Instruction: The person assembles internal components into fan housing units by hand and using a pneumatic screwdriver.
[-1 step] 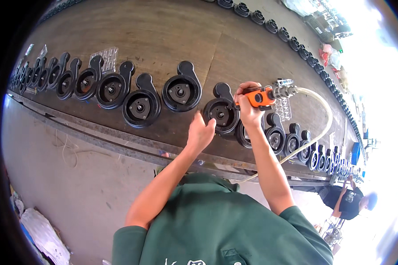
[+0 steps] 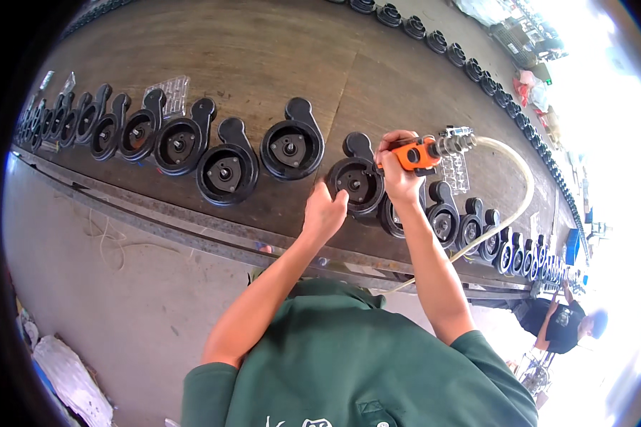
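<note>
My right hand point(image 2: 400, 171) is closed around an orange air tool point(image 2: 414, 154). A metal fitting point(image 2: 452, 144) at its rear joins a clear air hose point(image 2: 525, 181) that curves down to the right. The tool's working end is hidden by my hand, above the right side of a black round housing point(image 2: 355, 186) with a raised arm. My left hand point(image 2: 326, 212) holds this housing at its near left rim, thumb over the edge. A metal plate with a central shaft sits inside the housing. To the left stands a similar housing point(image 2: 292, 148), apart from my hand.
Several like housings point(image 2: 180, 144) line the wooden table point(image 2: 263, 53) on both sides. Clear plastic trays point(image 2: 456, 173) lie behind them. Another row of black parts point(image 2: 457, 55) runs along the far edge. Far right, another person point(image 2: 559, 324) in dark clothes is at the table.
The orange tool and its fitting have shifted very slightly left and up with my right hand. My left hand stays at the housing's rim.
</note>
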Demonstrator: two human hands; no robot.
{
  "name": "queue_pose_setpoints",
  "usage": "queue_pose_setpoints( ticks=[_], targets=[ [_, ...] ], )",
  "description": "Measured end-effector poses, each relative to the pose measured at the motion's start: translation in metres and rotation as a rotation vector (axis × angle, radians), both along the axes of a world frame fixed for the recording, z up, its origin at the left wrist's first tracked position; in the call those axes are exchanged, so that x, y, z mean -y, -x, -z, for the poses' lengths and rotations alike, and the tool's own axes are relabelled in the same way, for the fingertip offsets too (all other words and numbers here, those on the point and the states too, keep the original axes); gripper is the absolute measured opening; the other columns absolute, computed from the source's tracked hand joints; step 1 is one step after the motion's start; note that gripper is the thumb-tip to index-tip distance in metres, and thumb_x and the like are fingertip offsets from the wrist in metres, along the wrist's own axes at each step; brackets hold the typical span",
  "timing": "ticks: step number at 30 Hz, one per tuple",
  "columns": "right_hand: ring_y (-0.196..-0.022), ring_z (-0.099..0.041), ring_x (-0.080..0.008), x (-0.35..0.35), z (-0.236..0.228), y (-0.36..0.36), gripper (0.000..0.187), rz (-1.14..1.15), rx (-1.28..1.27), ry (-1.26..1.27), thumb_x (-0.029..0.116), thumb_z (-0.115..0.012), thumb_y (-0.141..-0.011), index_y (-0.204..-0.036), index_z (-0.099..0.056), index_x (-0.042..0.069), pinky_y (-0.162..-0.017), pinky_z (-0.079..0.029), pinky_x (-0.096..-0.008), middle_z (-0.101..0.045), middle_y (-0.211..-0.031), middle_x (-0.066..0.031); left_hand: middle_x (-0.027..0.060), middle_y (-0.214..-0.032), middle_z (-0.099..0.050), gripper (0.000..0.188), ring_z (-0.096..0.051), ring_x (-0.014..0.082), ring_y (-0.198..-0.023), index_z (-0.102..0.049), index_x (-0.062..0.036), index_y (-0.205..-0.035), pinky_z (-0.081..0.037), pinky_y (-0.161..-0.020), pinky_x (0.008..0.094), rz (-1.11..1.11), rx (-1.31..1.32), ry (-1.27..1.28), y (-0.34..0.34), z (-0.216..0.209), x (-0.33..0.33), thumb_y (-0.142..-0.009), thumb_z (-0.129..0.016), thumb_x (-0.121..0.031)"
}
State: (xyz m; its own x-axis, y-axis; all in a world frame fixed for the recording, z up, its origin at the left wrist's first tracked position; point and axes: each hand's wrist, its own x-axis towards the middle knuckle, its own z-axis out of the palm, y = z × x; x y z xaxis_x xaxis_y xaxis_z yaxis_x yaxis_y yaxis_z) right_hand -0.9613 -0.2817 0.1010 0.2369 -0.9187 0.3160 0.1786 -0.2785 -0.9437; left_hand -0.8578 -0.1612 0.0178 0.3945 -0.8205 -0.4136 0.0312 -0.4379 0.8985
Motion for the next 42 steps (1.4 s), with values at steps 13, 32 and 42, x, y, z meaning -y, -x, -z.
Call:
queue_pose_setpoints(
  ticks=[13, 32, 42],
  targets=[
    [-0.065, -0.064, -0.011, -0.001, -0.004, -0.009, 0.015, 0.02, 0.036, -0.023, -0.004, -0.063, -0.077, -0.092, -0.067, -0.001, -0.062, -0.054, -0.0254, -0.067, -0.077, -0.0041, 0.0368, -0.112, -0.067, 0.052, -0.066, 0.0489, -0.109, -0.053, 0.0124, -0.127, -0.051, -0.097, 0.0476, -0.081, 0.058, 0.05, 0.01, -0.02, 0.001, -0.09, -0.059, -0.022],
    [-0.065, -0.065, -0.0153, -0.028, -0.02, -0.032, 0.028, -0.049, 0.089, -0.098, -0.008, -0.057, -0.078, -0.106, -0.064, -0.006, -0.059, -0.055, -0.0268, -0.069, -0.087, -0.0124, 0.0435, -0.103, -0.065, 0.052, -0.065, 0.0561, -0.103, -0.039, 0.0148, -0.13, -0.052, -0.095, 0.0551, -0.004, 0.062, 0.015, 0.011, -0.014, 0.003, -0.094, -0.053, -0.02],
    [-0.071, -0.062, -0.0189, -0.022, -0.011, -0.026, 0.031, -0.086, 0.05, -0.135, -0.009, -0.052, -0.082, -0.11, -0.062, -0.004, -0.069, -0.055, -0.0342, -0.064, -0.093, -0.013, 0.0419, -0.1, -0.066, 0.053, -0.065, 0.056, -0.1, -0.038, 0.0142, -0.131, -0.053, -0.093, 0.056, 0.01, 0.077, 0.008, 0.011, -0.012, 0.006, -0.094, -0.056, -0.019]
  ],
)
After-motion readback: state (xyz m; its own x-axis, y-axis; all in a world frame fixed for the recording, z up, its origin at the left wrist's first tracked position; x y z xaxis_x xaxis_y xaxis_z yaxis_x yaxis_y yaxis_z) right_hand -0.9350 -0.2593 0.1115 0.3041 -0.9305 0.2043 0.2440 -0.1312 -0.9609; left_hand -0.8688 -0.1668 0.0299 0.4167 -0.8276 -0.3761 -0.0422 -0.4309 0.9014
